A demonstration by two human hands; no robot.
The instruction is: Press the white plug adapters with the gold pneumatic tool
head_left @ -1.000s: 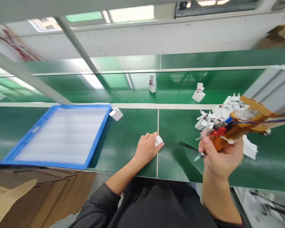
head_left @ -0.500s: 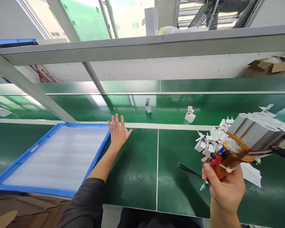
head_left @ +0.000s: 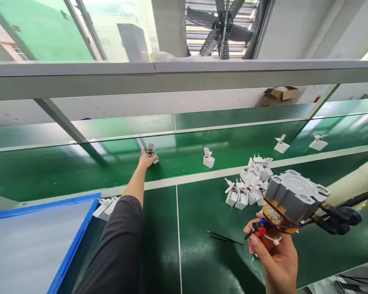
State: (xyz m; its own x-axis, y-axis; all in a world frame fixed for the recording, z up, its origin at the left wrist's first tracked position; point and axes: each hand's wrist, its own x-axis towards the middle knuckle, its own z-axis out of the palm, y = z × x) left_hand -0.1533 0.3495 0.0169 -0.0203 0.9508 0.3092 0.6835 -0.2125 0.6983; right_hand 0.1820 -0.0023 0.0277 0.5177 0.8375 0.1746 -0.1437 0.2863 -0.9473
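My left hand (head_left: 145, 158) reaches out over the green belt, its fingers closed around a small white plastic housing (head_left: 155, 160) with a raised flap. My right hand (head_left: 272, 249) grips the orange handle of a hand tool (head_left: 296, 200) topped by a big grey metal cylinder block. Red and blue parts sit near my fingertips. Black tweezers (head_left: 223, 238) lie on the green table left of the tool. Behind the tool is a heap of white housings (head_left: 248, 183) with small wires showing inside.
More white housings stand along the belt, such as a housing (head_left: 208, 158) near the middle. A blue-framed tray (head_left: 76, 241) with a white sheet lies at the left. Several white pieces (head_left: 106, 207) rest beside it, partly behind my left sleeve. A metal rail (head_left: 184, 79) crosses above.
My view has swung to the right. My left hand, spread open near the tray before, has reached onto the belt and closed on a white housing. The tool stays in my right hand.
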